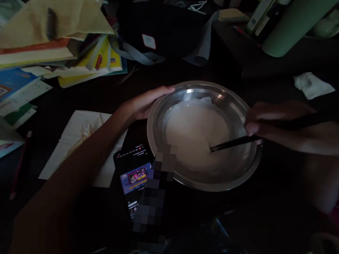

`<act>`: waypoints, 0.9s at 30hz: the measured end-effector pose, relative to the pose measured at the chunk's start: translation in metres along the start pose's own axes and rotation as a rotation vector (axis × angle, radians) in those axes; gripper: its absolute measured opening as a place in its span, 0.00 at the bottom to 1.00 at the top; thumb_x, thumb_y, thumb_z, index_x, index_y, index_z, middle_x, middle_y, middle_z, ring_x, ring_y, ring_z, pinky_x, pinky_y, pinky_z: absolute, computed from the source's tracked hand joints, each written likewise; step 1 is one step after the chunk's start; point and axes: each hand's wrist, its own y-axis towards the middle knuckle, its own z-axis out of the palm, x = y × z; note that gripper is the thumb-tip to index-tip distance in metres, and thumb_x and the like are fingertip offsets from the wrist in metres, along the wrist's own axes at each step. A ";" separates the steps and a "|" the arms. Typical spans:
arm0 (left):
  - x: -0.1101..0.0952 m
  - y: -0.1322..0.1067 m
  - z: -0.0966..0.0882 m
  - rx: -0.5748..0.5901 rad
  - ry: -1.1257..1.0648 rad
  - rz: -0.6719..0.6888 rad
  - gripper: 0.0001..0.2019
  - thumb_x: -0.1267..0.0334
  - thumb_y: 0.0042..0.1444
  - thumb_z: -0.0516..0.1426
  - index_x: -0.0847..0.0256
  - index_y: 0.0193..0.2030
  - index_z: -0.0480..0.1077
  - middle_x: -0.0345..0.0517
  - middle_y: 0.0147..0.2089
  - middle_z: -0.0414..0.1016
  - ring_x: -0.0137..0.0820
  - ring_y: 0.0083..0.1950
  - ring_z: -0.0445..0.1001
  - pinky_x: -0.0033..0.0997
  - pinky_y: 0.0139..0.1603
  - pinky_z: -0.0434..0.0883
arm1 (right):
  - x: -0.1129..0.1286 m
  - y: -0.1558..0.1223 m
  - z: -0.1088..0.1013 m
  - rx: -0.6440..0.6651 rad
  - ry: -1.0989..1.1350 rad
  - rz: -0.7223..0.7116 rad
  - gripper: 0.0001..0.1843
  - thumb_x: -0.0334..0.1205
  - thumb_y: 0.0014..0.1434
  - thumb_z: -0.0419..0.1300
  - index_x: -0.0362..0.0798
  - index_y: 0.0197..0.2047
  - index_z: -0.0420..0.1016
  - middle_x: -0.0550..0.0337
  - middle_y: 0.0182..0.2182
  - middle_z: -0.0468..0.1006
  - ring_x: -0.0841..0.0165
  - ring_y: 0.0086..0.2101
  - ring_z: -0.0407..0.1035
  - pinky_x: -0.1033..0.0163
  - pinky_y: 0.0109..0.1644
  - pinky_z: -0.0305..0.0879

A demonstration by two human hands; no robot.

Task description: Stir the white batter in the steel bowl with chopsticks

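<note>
A shiny metal bowl [246, 170] sits on a dark table and holds a pale white mixture [193, 134]. My left hand [143, 102] rests against the bowl's left rim, fingers curled along its edge. My right hand [270, 121] is closed around a pair of dark chopsticks [232, 143], whose tips dip into the mixture right of the bowl's middle. The right hand is slightly blurred.
A lit phone [133, 176] lies just left of the bowl's near edge. A white paper sheet [83, 140] lies to the left. Stacked books and papers [57, 33] fill the far left. A green cylinder [295, 23] and a crumpled tissue [312, 85] are at the back right.
</note>
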 end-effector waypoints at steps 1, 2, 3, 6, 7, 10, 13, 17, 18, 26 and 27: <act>0.000 0.000 0.000 0.005 0.003 -0.014 0.11 0.58 0.55 0.53 0.62 0.31 0.73 0.36 0.23 0.74 0.23 0.25 0.72 0.21 0.29 0.70 | 0.002 0.003 0.005 0.039 0.028 -0.022 0.09 0.44 0.59 0.53 0.50 0.31 0.69 0.65 0.23 0.69 0.75 0.24 0.63 0.67 0.26 0.57; 0.000 0.000 0.000 0.013 0.006 -0.024 0.12 0.58 0.55 0.53 0.62 0.31 0.73 0.37 0.23 0.74 0.23 0.24 0.72 0.21 0.29 0.70 | 0.003 0.007 0.012 0.057 0.044 -0.051 0.08 0.44 0.59 0.54 0.50 0.33 0.69 0.65 0.25 0.70 0.75 0.26 0.65 0.68 0.28 0.59; 0.000 0.000 -0.001 0.024 0.007 -0.030 0.12 0.57 0.55 0.53 0.62 0.32 0.73 0.37 0.23 0.74 0.23 0.24 0.72 0.21 0.29 0.70 | 0.005 0.012 0.019 0.050 0.051 -0.084 0.08 0.45 0.58 0.54 0.50 0.35 0.69 0.65 0.28 0.71 0.75 0.28 0.66 0.68 0.30 0.60; 0.001 0.000 -0.001 0.048 -0.001 -0.024 0.12 0.57 0.54 0.53 0.62 0.33 0.73 0.38 0.24 0.75 0.24 0.25 0.72 0.21 0.30 0.70 | 0.007 0.021 0.034 -0.045 0.014 -0.130 0.10 0.46 0.58 0.55 0.49 0.37 0.70 0.63 0.34 0.74 0.72 0.35 0.68 0.65 0.39 0.62; 0.001 0.000 0.000 0.049 -0.003 -0.023 0.13 0.57 0.54 0.53 0.62 0.33 0.73 0.38 0.25 0.75 0.24 0.25 0.72 0.21 0.30 0.70 | 0.007 0.022 0.035 -0.101 -0.019 -0.114 0.10 0.46 0.57 0.56 0.49 0.37 0.70 0.63 0.34 0.74 0.71 0.36 0.68 0.64 0.40 0.62; 0.001 -0.001 0.001 0.033 -0.007 -0.007 0.12 0.57 0.54 0.53 0.63 0.32 0.73 0.38 0.23 0.74 0.24 0.25 0.72 0.21 0.30 0.71 | 0.004 0.015 0.025 -0.257 -0.131 0.000 0.08 0.44 0.58 0.56 0.50 0.36 0.70 0.63 0.33 0.74 0.71 0.35 0.67 0.63 0.39 0.60; 0.000 -0.001 0.002 0.022 -0.009 0.018 0.11 0.58 0.54 0.54 0.62 0.33 0.73 0.37 0.22 0.74 0.25 0.26 0.73 0.21 0.30 0.71 | 0.001 0.003 0.006 -0.306 -0.163 0.079 0.09 0.44 0.59 0.54 0.49 0.31 0.70 0.63 0.25 0.70 0.72 0.28 0.64 0.63 0.30 0.58; 0.001 0.000 0.000 0.031 0.012 0.016 0.12 0.57 0.55 0.52 0.62 0.32 0.73 0.37 0.22 0.74 0.25 0.26 0.74 0.21 0.30 0.72 | -0.002 0.000 0.000 -0.079 0.019 0.017 0.11 0.43 0.60 0.53 0.49 0.28 0.69 0.64 0.21 0.68 0.75 0.23 0.63 0.66 0.24 0.57; 0.001 0.001 0.000 0.028 0.018 0.015 0.12 0.57 0.55 0.52 0.62 0.32 0.73 0.37 0.23 0.74 0.25 0.26 0.74 0.21 0.30 0.72 | -0.001 0.002 0.003 0.004 0.069 -0.026 0.10 0.42 0.59 0.53 0.49 0.29 0.69 0.65 0.21 0.69 0.76 0.23 0.64 0.68 0.24 0.58; 0.001 0.000 0.002 0.000 0.043 0.032 0.12 0.58 0.56 0.51 0.61 0.33 0.72 0.36 0.25 0.75 0.23 0.27 0.74 0.20 0.30 0.72 | 0.005 0.019 0.031 -0.248 -0.112 -0.016 0.07 0.43 0.56 0.57 0.50 0.36 0.70 0.62 0.33 0.74 0.71 0.34 0.67 0.64 0.38 0.61; 0.001 0.000 0.002 -0.001 0.044 0.029 0.12 0.58 0.56 0.52 0.62 0.32 0.72 0.36 0.24 0.74 0.23 0.27 0.74 0.20 0.30 0.72 | 0.005 0.017 0.028 -0.295 -0.131 0.026 0.07 0.43 0.57 0.56 0.50 0.35 0.70 0.62 0.31 0.73 0.71 0.32 0.66 0.63 0.36 0.60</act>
